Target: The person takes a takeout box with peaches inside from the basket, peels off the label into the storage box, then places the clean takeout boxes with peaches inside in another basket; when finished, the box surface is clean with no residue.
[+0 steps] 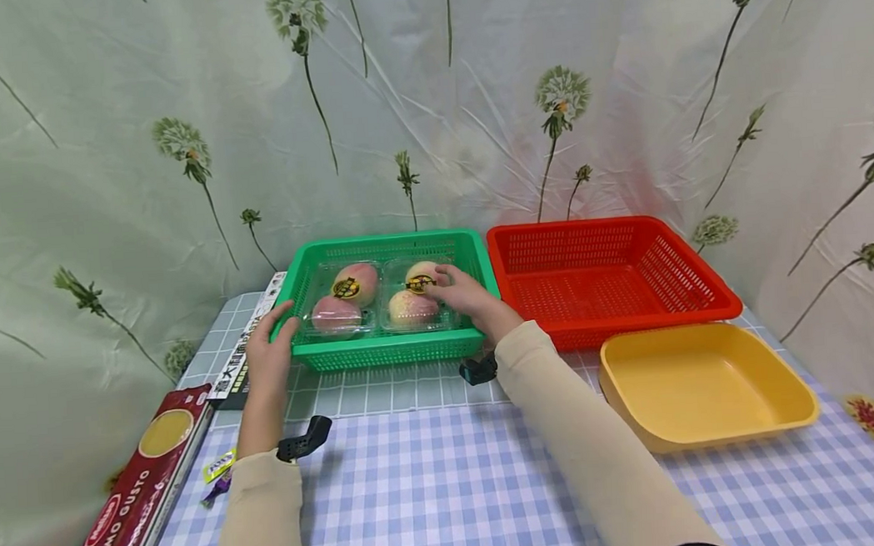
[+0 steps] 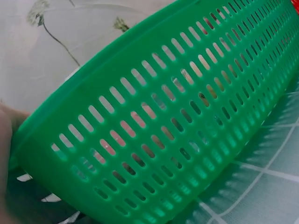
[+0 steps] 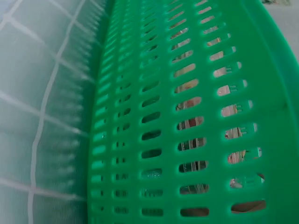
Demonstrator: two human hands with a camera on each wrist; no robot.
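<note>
A green slotted basket (image 1: 382, 241) stands at the back middle of the table. In it lies a clear plastic pack of several pink peaches (image 1: 356, 299) with round dark stickers. My left hand (image 1: 270, 348) grips the basket's front-left corner, thumb on the rim. My right hand (image 1: 459, 292) reaches over the front wall and curls its fingers over the right half of the pack. In the left wrist view the basket wall (image 2: 177, 116) fills the frame, with a bit of my left hand (image 2: 5, 140) at the edge. Only the same wall (image 3: 187, 116) shows in the right wrist view.
A red basket (image 1: 610, 279) stands right beside the green one. A yellow tray (image 1: 707, 386) sits in front of it. A long red pasta box (image 1: 135, 500) lies at the left table edge, a black-and-white box (image 1: 249, 339) by the green basket, and a small wrapper (image 1: 219, 470) nearby.
</note>
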